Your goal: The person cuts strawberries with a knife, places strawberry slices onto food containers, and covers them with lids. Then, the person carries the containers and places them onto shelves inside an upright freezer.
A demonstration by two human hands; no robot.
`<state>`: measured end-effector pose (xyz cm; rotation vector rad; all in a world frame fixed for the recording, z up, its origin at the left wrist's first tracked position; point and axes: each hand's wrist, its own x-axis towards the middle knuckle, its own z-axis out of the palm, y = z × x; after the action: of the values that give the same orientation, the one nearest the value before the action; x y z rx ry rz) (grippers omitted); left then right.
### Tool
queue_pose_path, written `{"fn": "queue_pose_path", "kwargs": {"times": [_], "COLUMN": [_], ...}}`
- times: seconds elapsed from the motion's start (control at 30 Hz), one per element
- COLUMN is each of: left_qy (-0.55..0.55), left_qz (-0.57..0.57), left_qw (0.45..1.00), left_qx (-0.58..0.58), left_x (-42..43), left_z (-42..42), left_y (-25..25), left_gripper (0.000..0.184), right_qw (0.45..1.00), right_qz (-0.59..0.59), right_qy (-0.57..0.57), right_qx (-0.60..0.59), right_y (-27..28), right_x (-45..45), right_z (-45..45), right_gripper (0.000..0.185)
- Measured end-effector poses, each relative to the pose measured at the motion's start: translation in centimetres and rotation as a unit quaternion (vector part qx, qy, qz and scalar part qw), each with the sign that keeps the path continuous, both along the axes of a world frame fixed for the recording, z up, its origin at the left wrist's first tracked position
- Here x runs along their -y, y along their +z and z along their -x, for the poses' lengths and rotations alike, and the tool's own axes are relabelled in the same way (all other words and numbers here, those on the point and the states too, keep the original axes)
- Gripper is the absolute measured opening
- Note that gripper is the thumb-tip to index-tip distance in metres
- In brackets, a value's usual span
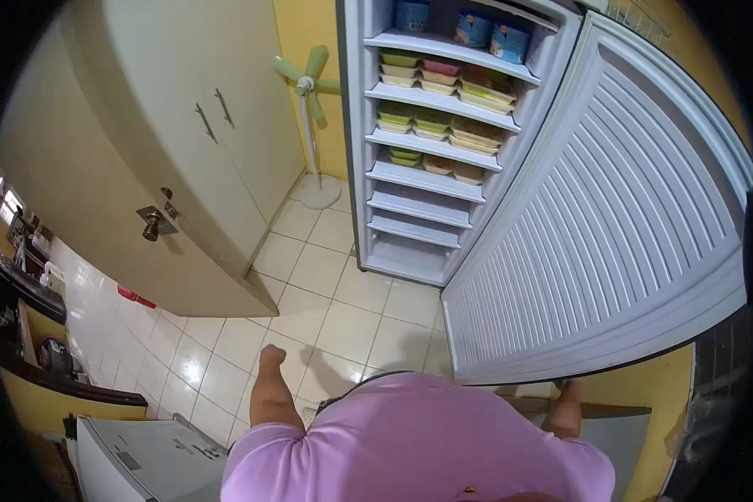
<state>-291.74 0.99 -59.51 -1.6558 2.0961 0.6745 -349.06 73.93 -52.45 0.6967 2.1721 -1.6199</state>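
My left hand hangs low over the tiled floor, in front of the open upright freezer. It touches nothing that I can see, and its fingers are too small to make out. On the right, my right hand is at the lower edge of the open freezer door, partly hidden by it; its grip cannot be seen. Stacked containers with green, red and pale lids fill the middle shelves. Blue tubs stand on the top shelf. The lower shelves hold nothing visible.
A green-bladed stand fan is left of the freezer. Further left are a tall cabinet and an open room door with a metal knob. A grey appliance stands at the lower left. Tiled floor lies between them.
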Motion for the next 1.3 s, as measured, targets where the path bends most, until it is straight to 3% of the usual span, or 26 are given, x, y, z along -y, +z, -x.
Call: {"fn": "queue_pose_path", "kwargs": {"times": [0.03,0.1,0.17,0.23,0.27,0.3,0.33,0.37,0.43,0.5,0.53,0.57,0.6,0.63,0.67,0.73,0.83,0.93,1.0,1.1,1.17,1.2,1.23,1.27,1.3], "left_qy": [-0.092,-0.021,0.052,0.131,0.079,0.182,0.094,0.247,0.181,0.139,0.223,0.23,0.342,0.45,0.636,0.659,0.642,0.629,0.619,0.63,0.649,0.66,0.67,0.68,0.693], "left_qz": [-0.006,-0.007,-0.01,-0.011,-0.004,-0.003,0.014,0.035,-0.014,0.025,0.036,0.07,0.048,0.041,-0.018,0.014,-0.099,-0.172,-0.193,-0.199,-0.187,-0.176,-0.164,-0.152,-0.132], "left_qw": [0.996,1.0,0.996,0.988,0.995,0.98,0.995,0.962,0.979,0.989,0.971,0.96,0.912,0.843,0.681,0.669,0.714,0.725,0.731,0.721,0.706,0.698,0.688,0.679,0.668], "left_qx": [-0.008,-0.017,-0.076,-0.086,-0.057,-0.083,-0.023,-0.108,-0.09,-0.04,-0.08,-0.146,-0.22,-0.292,-0.362,-0.344,-0.26,-0.223,-0.214,-0.209,-0.213,-0.217,-0.224,-0.231,-0.236], "left_x": [0.2,-3.0,-4.9,-5.9,-5.7,-6.2,-5.7,-6.9,-6.9,-8.1,-9.3,-10.5,-11.0,-11.7,-10.5,-10.2,-6.4,-2.5,-0.4,3.4,5.8,7.1,8.7,10.1,11.6], "left_z": [-4.3,-10.5,-17.8,-24.8,-28.8,-32.9,-37.0,-40.2,-47.2,-51.9,-53.9,-55.7,-56.8,-57.8,-57.3,-57.4,-58.7,-62.1,-65.2,-70.4,-73.4,-74.3,-75.1,-75.7,-76.2], "left_y": [-3.9,-3.5,-3.5,-2.1,-2.2,-2.6,-3.7,-2.4,-2.3,-3.1,-3.3,-3.7,-4.3,-4.7,-5.0,-4.7,-4.4,-3.7,-2.5,-0.4,0.6,1.0,1.6,1.8,1.8], "left_gripper": [0.043,0.054,0.073,0.07,0.069,0.067,0.055,0.052,0.044,0.038,0.036,0.034,0.031,0.029,0.028,0.03,0.036,0.039,0.039,0.039,0.039,0.039,0.039,0.039,0.039], "right_qw": [0.997,0.943,0.968,0.939,0.941,0.93,0.9,0.828,0.804,0.761,0.738,0.697,0.65,0.627,0.594,0.589,0.589,0.499,0.402,0.228,0.047,-0.061,-0.145,-0.203,-0.292], "right_qz": [0.027,0.179,-0.001,0.043,-0.043,-0.109,-0.141,-0.198,-0.204,-0.184,-0.162,-0.178,-0.19,-0.187,-0.18,-0.135,-0.075,0.068,0.183,0.355,0.369,0.432,0.45,0.546,0.49], "right_qy": [0.063,0.277,0.21,0.266,0.293,0.307,0.381,0.5,0.554,0.622,0.654,0.694,0.735,0.751,0.771,0.791,0.805,0.864,0.897,0.905,0.922,0.888,0.854,0.75,0.742], "right_qx": [0.018,0.037,0.138,0.212,0.165,0.168,0.158,0.158,0.071,-0.006,-0.021,-0.032,-0.046,-0.093,-0.141,-0.093,-0.006,-0.01,-0.028,0.059,-0.105,-0.145,-0.217,-0.314,-0.353], "right_y": [-3.5,-11.9,-8.9,-7.9,-6.5,-1.5,-6.4,-5.8,-5.8,-5.1,-5.2,-2.9,-0.2,-0.8,-2.0,0.9,4.9,6.6,13.8,31.2,42.6,46.8,50.1,52.0,55.1], "right_x": [1.2,2.7,12.0,19.2,23.5,28.5,31.1,35.0,42.8,50.0,53.5,57.2,60.8,63.7,67.7,74.4,86.3,100.3,108.3,114.6,115.7,116.5,117.2,117.4,117.8], "right_z": [-3.0,-8.9,-16.5,-19.9,-22.6,-26.1,-25.1,-25.9,-29.7,-33.8,-35.9,-38.5,-41.6,-43.6,-45.4,-51.0,-60.2,-71.4,-81.8,-97.3,-104.6,-106.8,-109.6,-112.3,-114.4], "right_gripper": [0.042,0.042,0.04,0.04,0.041,0.043,0.042,0.05,0.055,0.063,0.067,0.068,0.07,0.071,0.072,0.077,0.081,0.078,0.073,0.069,0.066,0.063,0.06,0.053,0.042]}}
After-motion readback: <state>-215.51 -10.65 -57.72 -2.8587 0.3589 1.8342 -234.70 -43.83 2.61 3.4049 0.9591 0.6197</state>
